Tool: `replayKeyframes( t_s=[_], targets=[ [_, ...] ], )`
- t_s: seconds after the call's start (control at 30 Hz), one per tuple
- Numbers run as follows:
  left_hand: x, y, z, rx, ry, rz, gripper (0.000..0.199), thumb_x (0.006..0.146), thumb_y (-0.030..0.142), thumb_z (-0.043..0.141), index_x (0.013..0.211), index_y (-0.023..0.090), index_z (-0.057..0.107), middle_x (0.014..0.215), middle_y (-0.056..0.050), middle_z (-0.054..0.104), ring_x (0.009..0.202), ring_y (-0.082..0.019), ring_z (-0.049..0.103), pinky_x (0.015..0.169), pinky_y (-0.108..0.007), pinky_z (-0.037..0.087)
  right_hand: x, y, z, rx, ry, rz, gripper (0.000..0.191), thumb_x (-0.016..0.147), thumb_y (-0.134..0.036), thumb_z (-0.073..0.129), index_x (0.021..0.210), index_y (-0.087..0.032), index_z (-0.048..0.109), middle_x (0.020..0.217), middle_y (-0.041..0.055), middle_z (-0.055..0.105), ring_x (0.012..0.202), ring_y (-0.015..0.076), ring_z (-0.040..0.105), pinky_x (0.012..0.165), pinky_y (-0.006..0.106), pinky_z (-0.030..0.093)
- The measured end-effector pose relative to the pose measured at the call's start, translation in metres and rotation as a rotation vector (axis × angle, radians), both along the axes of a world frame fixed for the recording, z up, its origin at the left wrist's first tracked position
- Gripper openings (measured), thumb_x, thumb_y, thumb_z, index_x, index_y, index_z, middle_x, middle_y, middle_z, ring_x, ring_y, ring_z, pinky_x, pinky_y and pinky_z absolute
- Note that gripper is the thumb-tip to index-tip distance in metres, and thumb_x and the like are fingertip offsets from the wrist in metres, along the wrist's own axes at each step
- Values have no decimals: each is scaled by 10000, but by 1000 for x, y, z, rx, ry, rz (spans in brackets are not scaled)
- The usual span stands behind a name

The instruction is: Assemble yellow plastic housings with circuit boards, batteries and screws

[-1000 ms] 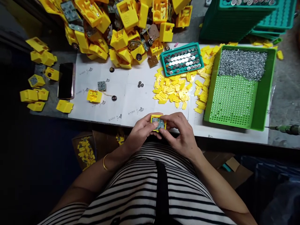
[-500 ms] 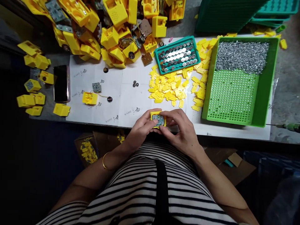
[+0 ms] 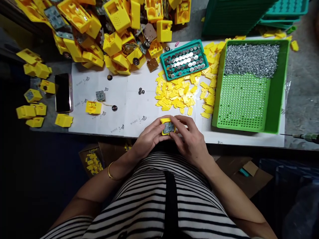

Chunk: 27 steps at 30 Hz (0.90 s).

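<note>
Between my hands, at the table's front edge, is a small yellow plastic case (image 3: 165, 119) with a grey-green circuit board (image 3: 168, 127) inside its open side. My left hand (image 3: 149, 137) grips the case from the left, thumb at the board's edge. From the right, my right hand (image 3: 190, 139) closes on the same case, fingertips at its top and lower right edges. Ahead on the white paper, several button cells (image 3: 141, 91) lie in a cluster. To the left is another yellow case (image 3: 93, 107) with a board (image 3: 100, 96) and a round black part (image 3: 114, 108) wired to it.
Yellow cases (image 3: 112, 43) pile up at the back left. A teal tray (image 3: 184, 59) holds button cells, with small yellow covers (image 3: 175, 93) around it. A green basket (image 3: 215, 109) of metal screws stands right, near a screwdriver (image 3: 306, 136). A phone (image 3: 63, 93) lies left.
The case has tilted in my hands, and its board now looks greyer. My left thumb has drawn back from the board's middle to its edge. The whole view has shifted slightly.
</note>
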<state>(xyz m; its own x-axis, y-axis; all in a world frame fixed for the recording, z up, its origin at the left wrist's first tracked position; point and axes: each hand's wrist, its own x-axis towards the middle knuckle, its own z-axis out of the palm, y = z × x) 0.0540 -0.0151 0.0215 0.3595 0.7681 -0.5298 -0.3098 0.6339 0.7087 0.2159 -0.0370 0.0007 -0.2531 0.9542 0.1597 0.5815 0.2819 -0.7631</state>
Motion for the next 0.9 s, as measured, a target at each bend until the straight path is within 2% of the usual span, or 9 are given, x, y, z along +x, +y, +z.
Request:
replayKeyframes(
  t_s=[0.17, 0.33, 0.43, 0.57, 0.73, 0.9],
  targets=[
    [3, -5, 1, 28, 12, 72, 347, 930, 338, 524, 1252, 211, 560, 1285, -80, 593, 1175, -207, 570, 915, -325, 520, -6, -6, -4, 155, -22, -54, 439, 941, -182, 515, 1380, -192, 488, 1285, 153, 558, 1140, 236, 590, 909, 389, 586],
    [3, -7, 2, 43, 117, 75, 381, 913, 450, 528, 1190, 194, 583, 1160, -85, 643, 968, -197, 656, 737, -285, 572, -5, -6, 3, 93, 132, -82, 366, 915, -235, 584, 1281, -246, 583, 1244, 108, 584, 1102, 222, 612, 896, 385, 596],
    [0, -7, 0, 55, 169, 51, 393, 904, 479, 523, 1141, 176, 605, 1114, -92, 653, 892, -195, 664, 661, -268, 574, -3, -5, 7, 11, 240, -92, 318, 893, -258, 618, 1211, -254, 619, 1185, 90, 594, 1041, 209, 624, 807, 357, 624],
    [-4, -7, 1, 19, 66, 9, 370, 880, 353, 555, 1215, 197, 551, 1102, -75, 663, 946, -208, 665, 781, -329, 575, -3, -2, 9, -71, 315, -102, 287, 888, -251, 614, 1175, -244, 612, 1150, 82, 581, 974, 182, 621, 720, 310, 625],
    [-9, -7, 4, 9, -20, -59, 640, 775, 189, 632, 1361, 262, 388, 1046, -40, 685, 992, -205, 664, 905, -384, 534, 0, 2, 11, -151, 334, -55, 259, 875, -237, 625, 1134, -222, 612, 1104, 78, 596, 915, 168, 620, 685, 293, 608],
    [-12, -9, 4, 11, 38, -96, 480, 838, 225, 594, 1294, 259, 447, 1023, -26, 672, 933, -154, 659, 876, -319, 538, 5, 6, 13, -172, 327, 6, 290, 867, -251, 640, 1155, -226, 608, 1113, 76, 585, 905, 169, 627, 707, 307, 607]
  ],
)
